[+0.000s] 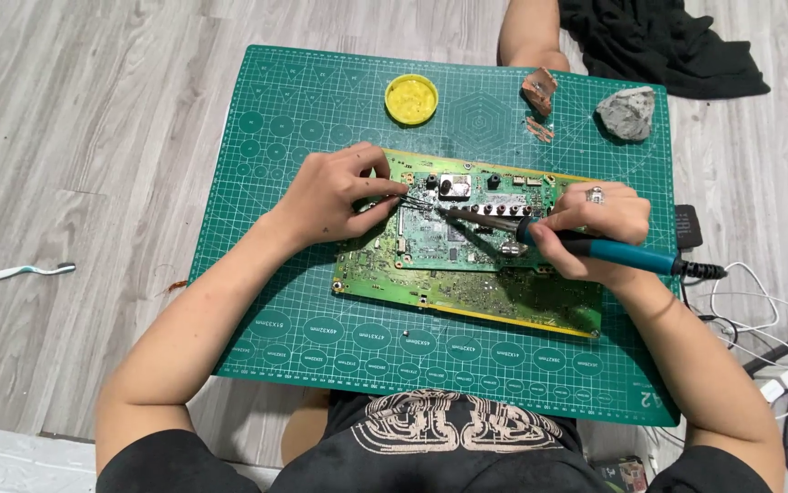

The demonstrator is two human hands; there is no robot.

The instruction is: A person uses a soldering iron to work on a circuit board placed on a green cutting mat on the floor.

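- The right hand (595,228) is clenched around a teal soldering iron (595,245), its tip resting on the green circuit board (467,274).
- The left hand (330,196) pinches what looks like thin tweezers (412,203) at the same spot.
- The board lies mid-mat on the green cutting mat (266,183); soldering seems underway, with no finished joints discernible.
- The yellow round tin (411,99) stands open; its contents look yellow.

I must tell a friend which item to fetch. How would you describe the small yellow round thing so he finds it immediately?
Find the green cutting mat on the grey wooden floor. Near its far edge, beyond the circuit board, lies a shallow round yellow tin. It is the only yellow, circular object there.
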